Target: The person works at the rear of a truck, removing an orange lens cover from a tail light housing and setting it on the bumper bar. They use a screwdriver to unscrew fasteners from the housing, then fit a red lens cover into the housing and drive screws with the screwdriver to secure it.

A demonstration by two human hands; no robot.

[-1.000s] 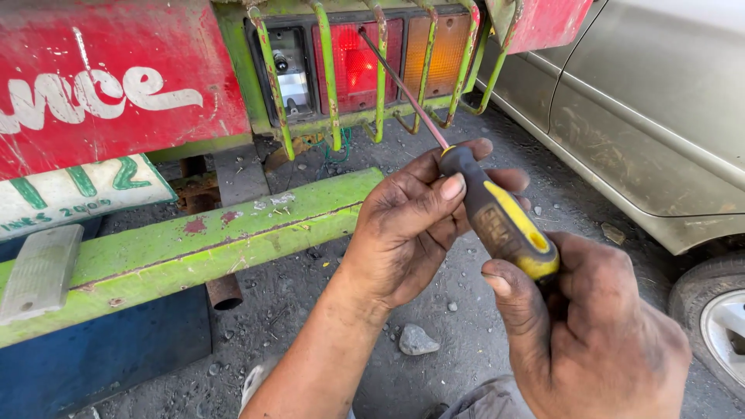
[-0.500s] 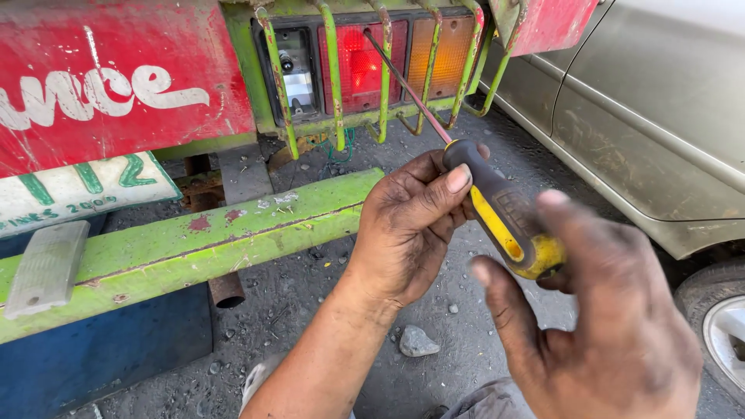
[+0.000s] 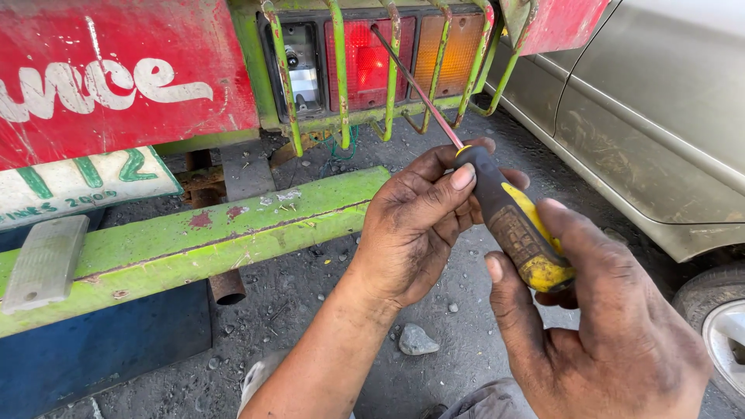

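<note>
The long screwdriver with a black-and-yellow grip (image 3: pixel 516 225) had a reddish-brown metal shaft. The bent metal guard bars (image 3: pixel 339 70) were lime green, flecked with rust. Behind them sat a red lens panel (image 3: pixel 365 66) and an orange lens panel (image 3: pixel 458 50). The painted red body panel (image 3: pixel 116 77) carried white lettering. The flat green steel bumper beam (image 3: pixel 202 240) showed reddish patches. The parked car's door (image 3: pixel 660 116) was dusty beige.

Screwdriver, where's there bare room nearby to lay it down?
Free: the flat top of the green bumper bar, between the clear lens and the left hand; also the gravel ground beneath, around the stone. Crowded: the tail lamps behind the guard bars.
</note>
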